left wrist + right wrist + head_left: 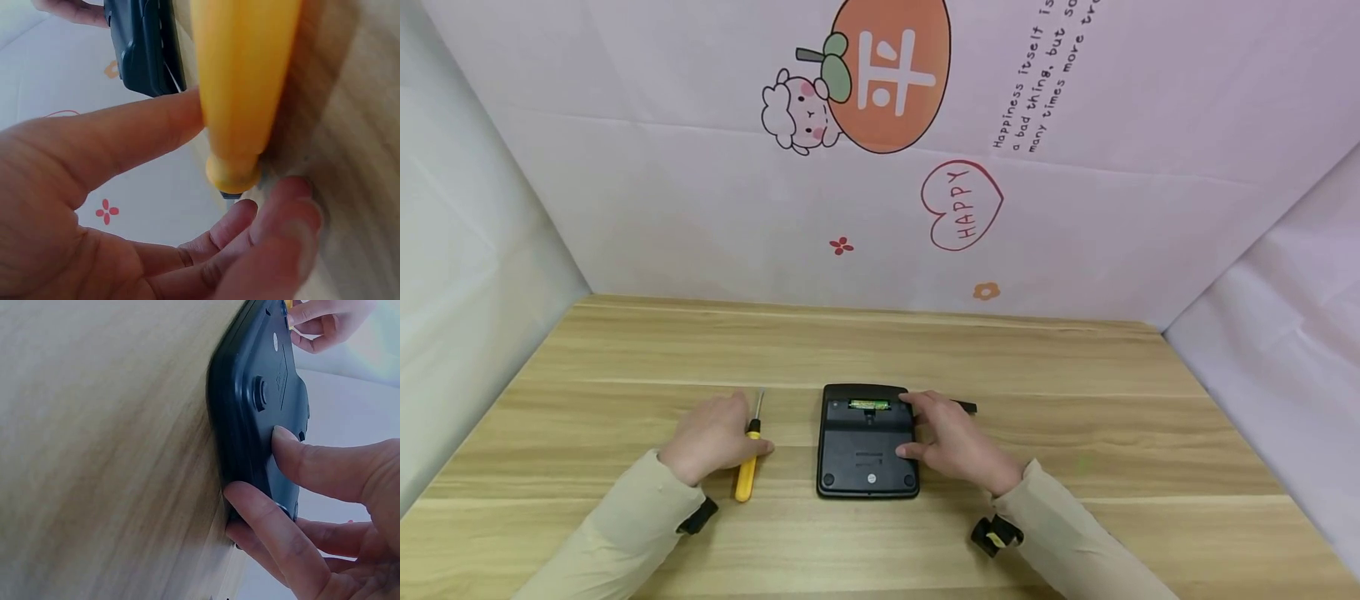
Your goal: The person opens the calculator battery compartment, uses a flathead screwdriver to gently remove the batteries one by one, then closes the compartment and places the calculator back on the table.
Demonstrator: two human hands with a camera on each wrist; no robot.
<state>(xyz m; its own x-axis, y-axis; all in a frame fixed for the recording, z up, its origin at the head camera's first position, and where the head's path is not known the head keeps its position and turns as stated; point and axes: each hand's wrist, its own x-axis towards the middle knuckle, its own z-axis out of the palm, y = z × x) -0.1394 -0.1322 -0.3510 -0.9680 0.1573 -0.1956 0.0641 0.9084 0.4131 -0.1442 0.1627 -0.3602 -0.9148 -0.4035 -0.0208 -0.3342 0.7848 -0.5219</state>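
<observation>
On wooden tabletop (1075, 433), black device (869, 440), 1 green battery (869, 405)

The flat black plastic device (853, 446) lay with its downward face hidden against the wood-grained bench (1112, 433), and the markings on its back were too small to read. The right hand (952, 438) hid one end of the slim black strip (967, 407), while the left wrist view's upper edge cut off the blurred yellow screwdriver handle (247, 75).

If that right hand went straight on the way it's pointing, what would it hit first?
Most likely the black device: the right hand touches its edge, so it would push against that, though depth is hard to judge.
</observation>
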